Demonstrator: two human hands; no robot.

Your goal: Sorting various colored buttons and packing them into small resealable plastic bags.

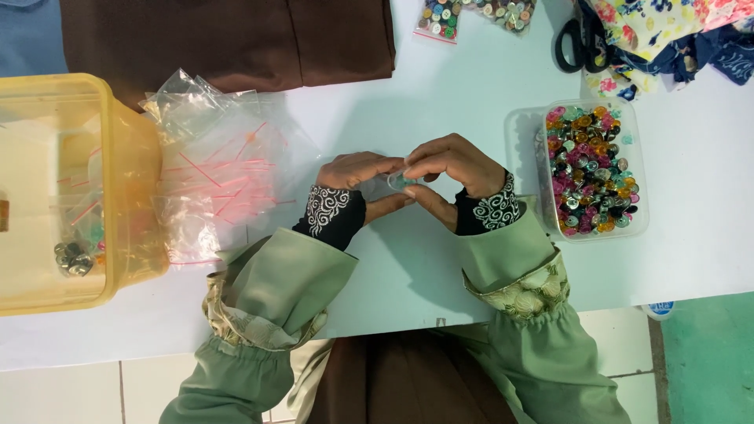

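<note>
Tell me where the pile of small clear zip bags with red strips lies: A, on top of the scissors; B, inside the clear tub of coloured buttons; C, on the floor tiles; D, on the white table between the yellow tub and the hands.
D: the pile of small clear bags lies on the white table, just right of the yellow tub and left of the left hand and right hand.

white table (440, 102), loaded on all sides of the hands.
left: clear zip bags (220, 173), yellow tub (118, 141). right: clear tray of buttons (594, 171). beyond: brown cloth (228, 35), button bag (471, 16), scissors (577, 43), floral fabric (667, 31).
</note>
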